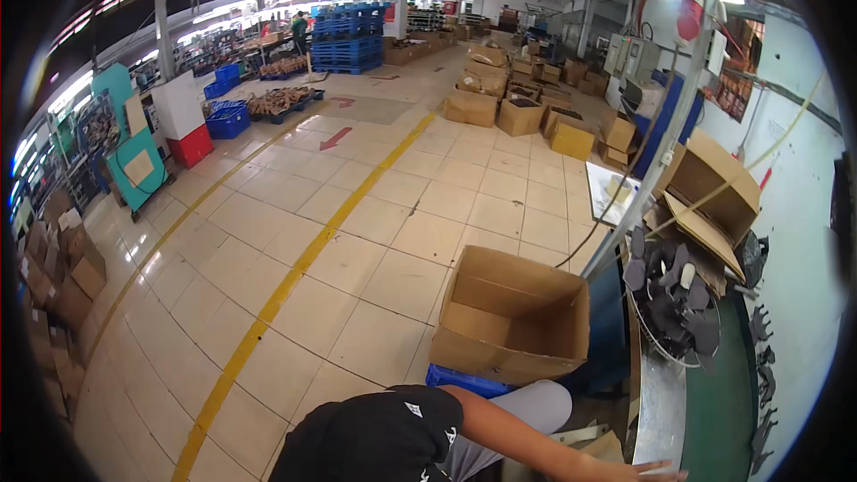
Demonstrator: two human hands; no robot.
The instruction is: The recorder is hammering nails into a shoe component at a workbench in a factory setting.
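While reaching across lower edge: right hand (656, 471) flat, fingers spread, holding nothing, on metal conveyor rim (656, 411) | left hand unseen | dark flat parts (674, 299) heaped beyond | open cardboard box (513, 317) on blue pallet (469, 382) alongside.

One of the hands (656, 471) is laid flat, fingers spread, on the metal edge of the bench (661, 411). An open cardboard box (513, 317) is seen on a blue pallet (469, 382) just beside it. Dark flat pieces (674, 299) are piled further along the bench.
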